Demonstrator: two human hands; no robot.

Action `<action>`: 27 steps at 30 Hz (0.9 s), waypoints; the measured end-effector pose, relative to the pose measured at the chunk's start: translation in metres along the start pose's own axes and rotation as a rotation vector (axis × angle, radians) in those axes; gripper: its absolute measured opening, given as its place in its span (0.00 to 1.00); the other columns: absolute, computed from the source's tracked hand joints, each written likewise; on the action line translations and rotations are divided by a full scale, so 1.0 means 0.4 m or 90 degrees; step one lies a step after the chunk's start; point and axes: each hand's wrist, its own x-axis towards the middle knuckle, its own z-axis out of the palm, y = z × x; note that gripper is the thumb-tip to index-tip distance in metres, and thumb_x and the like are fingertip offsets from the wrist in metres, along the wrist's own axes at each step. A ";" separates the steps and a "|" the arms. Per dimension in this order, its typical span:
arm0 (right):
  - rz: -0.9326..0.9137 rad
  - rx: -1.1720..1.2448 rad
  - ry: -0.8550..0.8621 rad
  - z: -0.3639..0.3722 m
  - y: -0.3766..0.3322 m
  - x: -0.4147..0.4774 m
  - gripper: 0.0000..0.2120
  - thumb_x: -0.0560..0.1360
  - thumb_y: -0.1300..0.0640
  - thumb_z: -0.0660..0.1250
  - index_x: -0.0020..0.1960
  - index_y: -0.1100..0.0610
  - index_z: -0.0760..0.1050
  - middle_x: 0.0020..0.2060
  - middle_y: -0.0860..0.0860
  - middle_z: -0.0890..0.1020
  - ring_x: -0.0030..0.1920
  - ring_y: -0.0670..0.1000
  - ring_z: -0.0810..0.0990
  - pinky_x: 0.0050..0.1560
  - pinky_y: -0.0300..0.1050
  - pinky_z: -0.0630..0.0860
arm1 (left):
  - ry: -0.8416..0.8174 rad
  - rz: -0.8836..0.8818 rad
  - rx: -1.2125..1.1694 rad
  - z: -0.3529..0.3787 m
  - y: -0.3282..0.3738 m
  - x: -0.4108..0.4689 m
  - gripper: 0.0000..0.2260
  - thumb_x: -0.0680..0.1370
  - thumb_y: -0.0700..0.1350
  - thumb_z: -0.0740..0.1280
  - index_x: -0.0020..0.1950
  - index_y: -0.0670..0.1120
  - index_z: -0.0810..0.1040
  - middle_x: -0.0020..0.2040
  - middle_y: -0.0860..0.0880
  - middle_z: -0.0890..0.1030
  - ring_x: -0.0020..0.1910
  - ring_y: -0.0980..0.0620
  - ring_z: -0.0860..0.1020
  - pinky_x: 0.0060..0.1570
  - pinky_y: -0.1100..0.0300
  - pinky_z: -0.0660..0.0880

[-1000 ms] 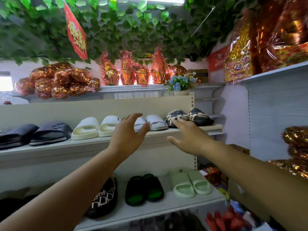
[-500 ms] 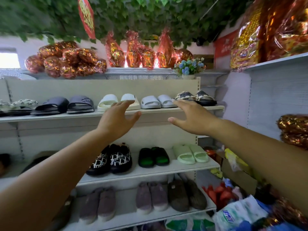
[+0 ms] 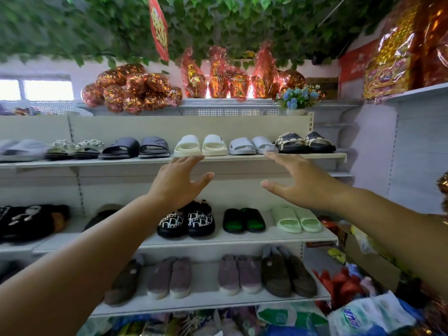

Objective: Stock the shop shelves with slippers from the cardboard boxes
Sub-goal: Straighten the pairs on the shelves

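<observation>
Both hands are empty, fingers spread: left hand (image 3: 180,181) and right hand (image 3: 298,183) hover by the front edge of the upper slipper shelf (image 3: 315,156). Cream slippers (image 3: 201,147) sit at the left hand's 12 o'clock, near the lip; a careless upward sweep could knock them off

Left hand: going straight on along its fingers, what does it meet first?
The left hand would probably meet the upper shelf's front edge, just below the cream slippers; depth is unclear.
</observation>
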 end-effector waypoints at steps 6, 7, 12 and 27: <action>0.036 0.019 0.003 0.071 -0.082 0.084 0.33 0.78 0.38 0.67 0.79 0.45 0.62 0.77 0.44 0.67 0.77 0.48 0.64 0.69 0.41 0.62 | -0.022 -0.032 0.018 -0.067 -0.127 0.014 0.30 0.78 0.66 0.63 0.78 0.56 0.66 0.76 0.50 0.71 0.76 0.48 0.66 0.74 0.46 0.65; 0.045 0.024 0.003 0.091 -0.095 0.106 0.33 0.78 0.38 0.67 0.79 0.45 0.63 0.77 0.44 0.67 0.77 0.48 0.65 0.68 0.40 0.61 | -0.025 -0.033 0.021 -0.073 -0.157 0.020 0.31 0.78 0.67 0.63 0.78 0.57 0.66 0.75 0.50 0.71 0.76 0.48 0.67 0.73 0.46 0.66; 0.085 0.023 0.000 0.218 -0.145 0.265 0.32 0.77 0.38 0.68 0.77 0.48 0.67 0.75 0.46 0.70 0.75 0.49 0.67 0.71 0.44 0.64 | -0.069 -0.042 0.038 -0.070 -0.326 0.078 0.31 0.78 0.67 0.62 0.79 0.57 0.65 0.77 0.51 0.70 0.76 0.48 0.66 0.73 0.45 0.66; 0.313 -0.026 0.021 0.458 -0.049 0.706 0.29 0.79 0.34 0.59 0.77 0.46 0.67 0.76 0.54 0.69 0.75 0.59 0.66 0.72 0.52 0.67 | -0.206 0.065 0.175 0.199 -0.520 0.450 0.28 0.83 0.65 0.47 0.82 0.58 0.52 0.77 0.42 0.67 0.75 0.39 0.61 0.71 0.44 0.59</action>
